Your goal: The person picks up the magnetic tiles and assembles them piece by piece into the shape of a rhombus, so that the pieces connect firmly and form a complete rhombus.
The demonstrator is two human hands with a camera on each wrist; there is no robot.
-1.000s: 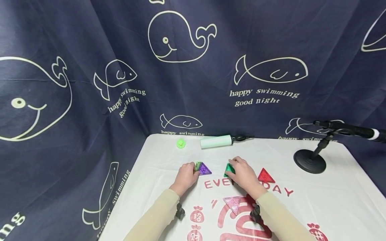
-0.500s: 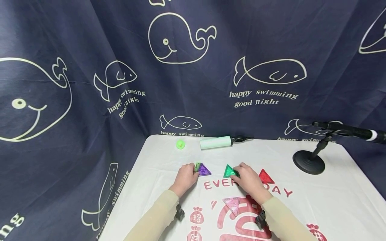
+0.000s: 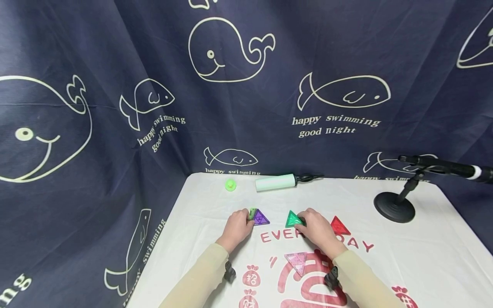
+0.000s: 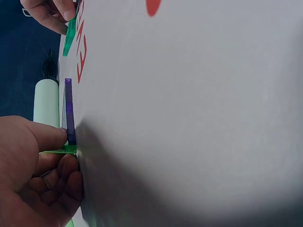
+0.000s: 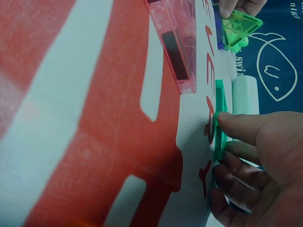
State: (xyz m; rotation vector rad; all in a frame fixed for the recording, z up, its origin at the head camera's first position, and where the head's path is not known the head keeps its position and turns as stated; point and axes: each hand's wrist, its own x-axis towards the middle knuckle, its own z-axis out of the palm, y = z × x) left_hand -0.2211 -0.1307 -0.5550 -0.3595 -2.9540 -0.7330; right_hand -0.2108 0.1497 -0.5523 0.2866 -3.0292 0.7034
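My left hand (image 3: pixel 236 229) pinches a light green triangular magnetic tile (image 5: pixel 244 27), which stands on edge. Right beside it, along its bottom edge, a purple triangular tile (image 3: pixel 260 218) lies flat on the white tablecloth. Between thumb and fingers, my right hand (image 3: pixel 317 229) grips the right side of a darker green triangular tile (image 3: pixel 292 218), low at the cloth. A gap separates the dark green tile from the purple one. In the left wrist view, the thumb of my left hand (image 4: pixel 28 175) meets the corner where the light green tile (image 4: pixel 64 149) adjoins the purple tile (image 4: pixel 70 111).
A red triangular tile (image 3: pixel 340 226) lies right of my right hand, and a pink one (image 3: pixel 297 262) lies nearer me. Farther back are a small green duck toy (image 3: pixel 230 185) and a pale green hand pump (image 3: pixel 275 182). A black microphone stand (image 3: pixel 396 207) occupies the right side.
My right hand has shifted its hold from over the dark green tile to its right side, uncovering more of it. The left hand and both its tiles stay in place.
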